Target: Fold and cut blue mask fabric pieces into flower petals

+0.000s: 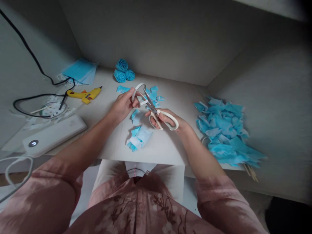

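White-handled scissors (168,119) are in my right hand (168,118), its fingers through the handle loops and the blades parted, pointing up and left. A curled white strip (139,86) is pinched in my left hand (126,101), and part of it lies by the blades. Cut light-blue pieces (154,94) lie on the table behind the scissors. Nearer to me, a crumpled blue and white piece (138,138) rests on the table (161,152). Three blue rosettes (122,65) stand together at the back.
On the left are a yellow glue gun (89,96), a white power bank (55,135), black cable (31,52), white scraps and stacked blue sheets (81,70). A large heap of blue pieces (224,126) covers the right side, with thin sticks (251,172) poking out below.
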Available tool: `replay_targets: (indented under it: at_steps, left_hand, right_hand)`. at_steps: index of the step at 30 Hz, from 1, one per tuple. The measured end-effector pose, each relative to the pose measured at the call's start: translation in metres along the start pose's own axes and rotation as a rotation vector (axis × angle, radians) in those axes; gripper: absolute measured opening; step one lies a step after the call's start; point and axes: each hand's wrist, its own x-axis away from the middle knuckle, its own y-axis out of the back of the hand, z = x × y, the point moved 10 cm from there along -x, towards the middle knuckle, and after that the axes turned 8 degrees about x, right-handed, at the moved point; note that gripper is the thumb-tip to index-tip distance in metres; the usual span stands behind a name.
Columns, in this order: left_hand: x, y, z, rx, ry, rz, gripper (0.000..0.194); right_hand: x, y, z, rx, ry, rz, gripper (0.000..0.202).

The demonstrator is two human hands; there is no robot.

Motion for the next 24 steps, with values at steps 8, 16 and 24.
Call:
replay_targets:
  at_steps: [8,16,24]
  left_hand:
    - [-0.002,-0.003,0.007,0.014,0.010,0.022,0.064]
    - [0.002,-0.012,0.017,-0.045,0.036,0.137,0.062]
    - [0.010,-0.021,0.025,-0.170,0.049,0.314,0.065]
  right_hand:
    - [0.000,-0.008,-0.004,-0.028,0.002,0.080,0.065]
    - [-0.001,-0.012,-0.004,-0.120,0.001,0.097,0.060]
    - [-0.005,-0.011,-0.011,-0.198,0.078,0.124,0.059]
